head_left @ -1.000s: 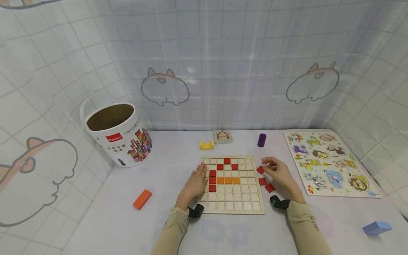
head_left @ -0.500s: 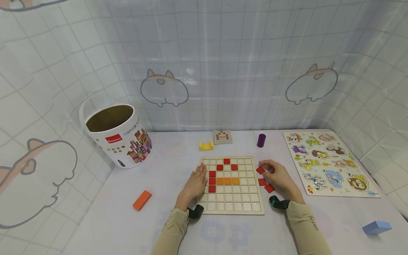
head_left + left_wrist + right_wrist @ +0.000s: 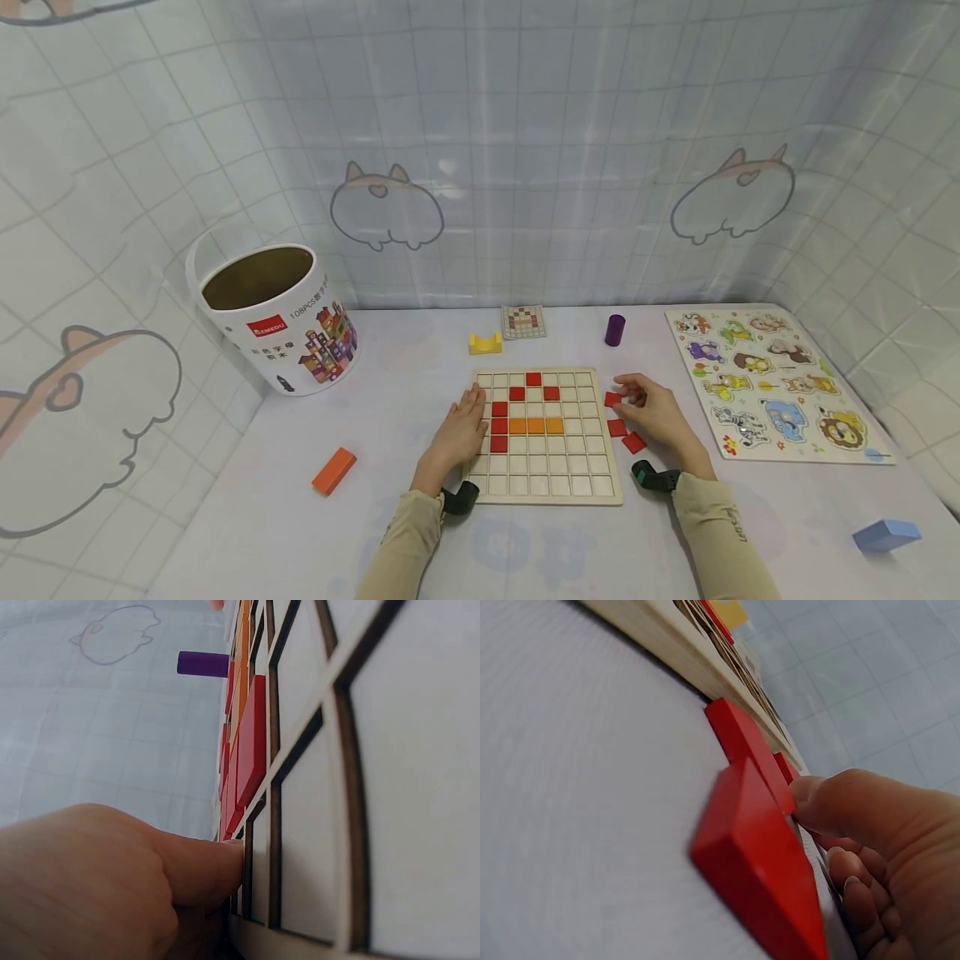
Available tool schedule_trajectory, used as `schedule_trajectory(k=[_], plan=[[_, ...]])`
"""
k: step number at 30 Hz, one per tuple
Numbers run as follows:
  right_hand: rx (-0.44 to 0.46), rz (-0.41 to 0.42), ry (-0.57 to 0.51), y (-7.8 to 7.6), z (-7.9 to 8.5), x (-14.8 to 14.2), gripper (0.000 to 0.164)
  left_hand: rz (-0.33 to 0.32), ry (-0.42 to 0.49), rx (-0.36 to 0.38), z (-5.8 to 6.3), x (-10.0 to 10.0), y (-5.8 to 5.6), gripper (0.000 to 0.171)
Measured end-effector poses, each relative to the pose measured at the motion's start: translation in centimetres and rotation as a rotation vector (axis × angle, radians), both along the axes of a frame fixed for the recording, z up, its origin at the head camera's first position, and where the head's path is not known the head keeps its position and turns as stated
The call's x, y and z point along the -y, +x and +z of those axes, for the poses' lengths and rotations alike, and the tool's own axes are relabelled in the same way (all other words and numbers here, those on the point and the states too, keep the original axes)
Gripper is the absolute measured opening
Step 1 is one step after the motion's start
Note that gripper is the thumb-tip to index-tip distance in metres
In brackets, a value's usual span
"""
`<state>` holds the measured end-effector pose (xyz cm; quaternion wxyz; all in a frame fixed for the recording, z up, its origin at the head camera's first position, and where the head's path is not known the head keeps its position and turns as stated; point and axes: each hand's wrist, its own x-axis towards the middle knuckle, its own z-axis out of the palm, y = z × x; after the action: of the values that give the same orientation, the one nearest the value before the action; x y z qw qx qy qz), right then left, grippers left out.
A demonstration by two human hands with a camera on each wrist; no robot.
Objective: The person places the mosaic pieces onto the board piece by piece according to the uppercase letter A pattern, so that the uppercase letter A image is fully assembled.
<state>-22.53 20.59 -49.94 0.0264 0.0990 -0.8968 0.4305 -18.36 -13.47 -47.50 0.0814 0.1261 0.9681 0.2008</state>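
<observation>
A wooden grid board (image 3: 551,489) lies in front of me, with several red tiles (image 3: 499,426) and a row of three orange tiles (image 3: 536,426) set in its cells. My left hand (image 3: 459,429) rests on the board's left edge with fingers straight; the left wrist view shows its thumb (image 3: 202,866) against the rim. Just right of the board, my right hand (image 3: 660,412) pinches the farthest loose red tile (image 3: 612,400) between thumb and curled fingers, though the fingertips are partly hidden. Two more loose red tiles (image 3: 634,442) lie nearer, below that hand.
Behind the board are a pattern card (image 3: 524,322), a yellow block (image 3: 486,343) and a purple cylinder (image 3: 615,331). An animal puzzle board (image 3: 780,383) lies right, near a blue block (image 3: 887,537). An orange block (image 3: 334,471) and a white bucket (image 3: 281,321) stand left.
The farthest loose red tile has turned from a slanted position to roughly square with the board under my right fingers. My left hand stays in place.
</observation>
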Motion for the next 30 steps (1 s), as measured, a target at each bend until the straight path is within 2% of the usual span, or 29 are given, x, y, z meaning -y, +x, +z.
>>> schedule_trajectory(k=[11,19,26,30], plan=[[0.005,-0.014,-0.019,0.0,0.5,0.0,0.039,0.001,0.014,-0.012,-0.2,0.0,0.0,0.057],[-0.058,0.006,-0.023,0.2,1.5,0.5,0.036,0.004,0.01,-0.018,-0.2,0.0,0.0,0.057],[-0.03,-0.003,-0.029,0.4,2.4,1.5,0.034,-0.001,0.01,-0.021,-0.2,0.0,-0.1,0.056],[-0.01,0.017,-0.036,0.4,2.2,2.2,0.032,0.003,0.014,-0.016,-0.2,0.0,-0.1,0.057]])
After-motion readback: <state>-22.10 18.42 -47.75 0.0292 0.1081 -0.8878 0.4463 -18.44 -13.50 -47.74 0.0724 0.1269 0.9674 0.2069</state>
